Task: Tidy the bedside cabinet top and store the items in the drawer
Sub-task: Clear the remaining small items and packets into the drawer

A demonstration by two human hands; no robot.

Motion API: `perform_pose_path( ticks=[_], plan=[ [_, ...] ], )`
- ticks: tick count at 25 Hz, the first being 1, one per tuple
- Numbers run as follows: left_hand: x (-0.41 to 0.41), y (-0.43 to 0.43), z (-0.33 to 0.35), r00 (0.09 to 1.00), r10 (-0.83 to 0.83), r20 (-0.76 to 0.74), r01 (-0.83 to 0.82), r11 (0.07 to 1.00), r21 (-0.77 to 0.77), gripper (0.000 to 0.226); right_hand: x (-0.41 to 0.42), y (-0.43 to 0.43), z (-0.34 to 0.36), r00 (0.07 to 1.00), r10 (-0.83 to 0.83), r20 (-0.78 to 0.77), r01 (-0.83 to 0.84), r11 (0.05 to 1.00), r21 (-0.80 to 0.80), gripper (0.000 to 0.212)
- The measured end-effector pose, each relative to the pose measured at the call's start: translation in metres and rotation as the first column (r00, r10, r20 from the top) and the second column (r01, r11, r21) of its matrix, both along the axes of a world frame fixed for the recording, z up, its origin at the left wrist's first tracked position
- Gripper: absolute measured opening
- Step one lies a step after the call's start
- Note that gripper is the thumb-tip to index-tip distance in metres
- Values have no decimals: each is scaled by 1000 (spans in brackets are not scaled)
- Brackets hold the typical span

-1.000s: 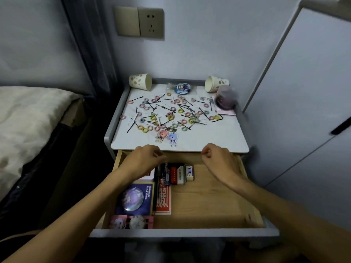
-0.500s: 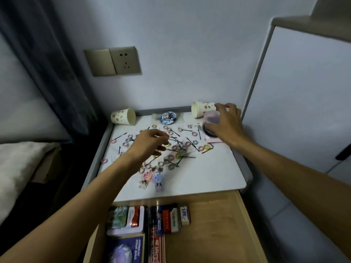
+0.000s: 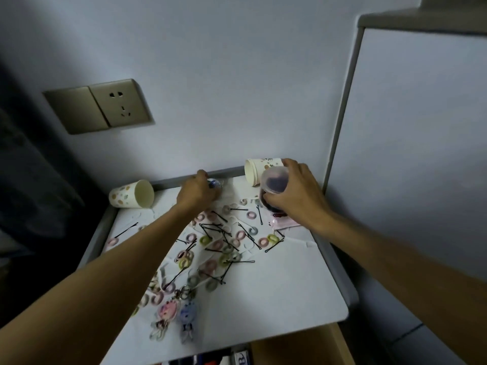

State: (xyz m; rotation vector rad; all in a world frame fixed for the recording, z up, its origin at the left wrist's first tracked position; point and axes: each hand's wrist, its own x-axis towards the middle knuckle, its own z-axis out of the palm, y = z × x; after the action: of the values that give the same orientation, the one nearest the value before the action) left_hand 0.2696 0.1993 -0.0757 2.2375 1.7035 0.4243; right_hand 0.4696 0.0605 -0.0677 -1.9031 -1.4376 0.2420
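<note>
Touching the badge (image 3: 214, 183) is the left hand (image 3: 197, 194); right hand (image 3: 299, 197) grips the jar (image 3: 274, 183).

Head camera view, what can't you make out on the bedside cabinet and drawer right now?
All in the head view:
- Round badge: mostly covered by the left hand; whether it is gripped is unclear.
- Translucent tub: right hand grips it; dark contents unidentifiable.
- Drawer: cut off by the bottom edge.
- Pink packet: partly under the right hand, print too small.
</note>
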Motion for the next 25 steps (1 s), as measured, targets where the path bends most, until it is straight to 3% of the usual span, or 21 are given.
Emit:
perform_pose_path(
  ticks=[5,8,11,13,15,19,22,25],
  plan=[
    [14,22,-15,980,59,-190,-49,997,55,45,-2,-1,1,988,50,-147,-37,995,88,89],
    [13,22,-16,980,86,-179,-69,993,96,55,-7,-3,1,984,58,-166,-36,991,129,85],
    [11,22,-13,995,75,71,-79,995,54,60,-13,-8,3,979,102,-178,-71,982,176,86],
    [12,23,-8,943,106,317,-107,994,-14,47,-15,-11,4,968,142,-206,-105,978,178,89],
    [7,14,3,826,155,543,-101,987,-128,28,-21,-20,9,962,176,-207,-141,975,171,94],
    [-30,-43,39,457,267,848,57,943,-327,22,-52,-51,23,951,240,-197,-221,969,114,102],
    [-74,-111,56,206,445,871,319,811,-490,18,-86,-82,26,895,402,-194,-398,915,63,108],
    [-121,-186,54,101,575,812,406,722,-561,20,-127,-119,29,856,508,-96,-509,860,7,113]
  ],
)
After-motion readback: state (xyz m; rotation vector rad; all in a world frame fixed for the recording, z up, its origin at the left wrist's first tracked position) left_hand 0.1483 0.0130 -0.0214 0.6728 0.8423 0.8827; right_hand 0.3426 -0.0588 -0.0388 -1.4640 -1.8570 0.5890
